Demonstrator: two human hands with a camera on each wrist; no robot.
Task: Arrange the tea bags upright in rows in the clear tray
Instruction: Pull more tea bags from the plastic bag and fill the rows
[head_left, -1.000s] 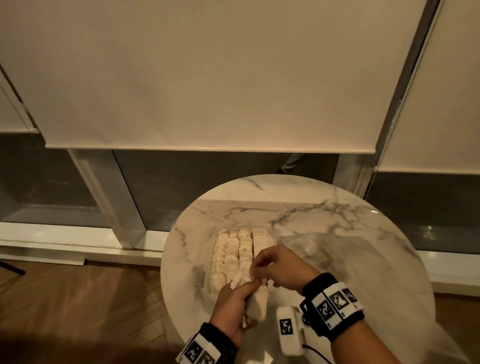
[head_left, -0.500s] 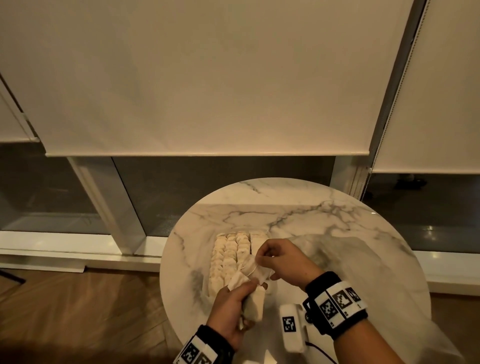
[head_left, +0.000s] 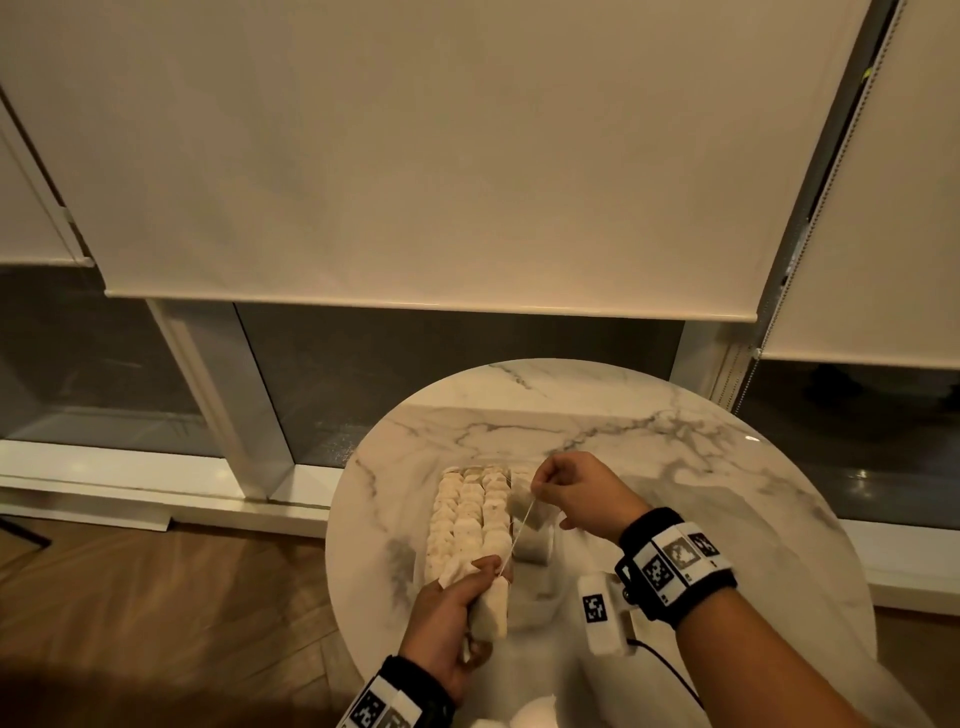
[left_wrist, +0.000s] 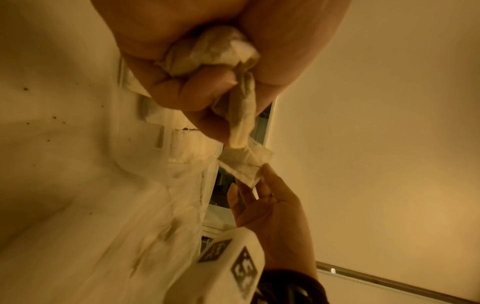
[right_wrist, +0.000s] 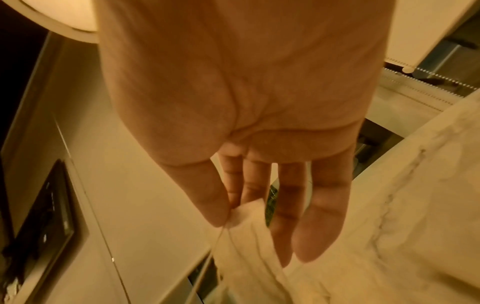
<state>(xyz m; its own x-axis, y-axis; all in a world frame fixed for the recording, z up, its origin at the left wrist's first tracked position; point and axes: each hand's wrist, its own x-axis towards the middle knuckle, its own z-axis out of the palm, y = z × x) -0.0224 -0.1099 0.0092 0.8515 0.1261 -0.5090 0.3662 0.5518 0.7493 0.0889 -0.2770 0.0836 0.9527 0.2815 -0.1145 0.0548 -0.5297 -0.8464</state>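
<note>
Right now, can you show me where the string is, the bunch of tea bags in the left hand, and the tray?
string (head_left: 519, 527): head view, middle of the taut stretch between both hands.
tea bags (head_left: 492, 610): head view, lower bag in the left hand.
tray (head_left: 535, 545): head view, right-side wall.

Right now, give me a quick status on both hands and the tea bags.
Left hand grips a bunch of tea bags. Right hand pinches a tag, string stretched between them. Tray holds three full rows, fourth part filled. Nothing blocking.

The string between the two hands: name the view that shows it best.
Head view: the string runs taut from the left hand to the right hand. Right wrist shows a short stretch at the thumb. Left wrist shows none clearly.
</note>
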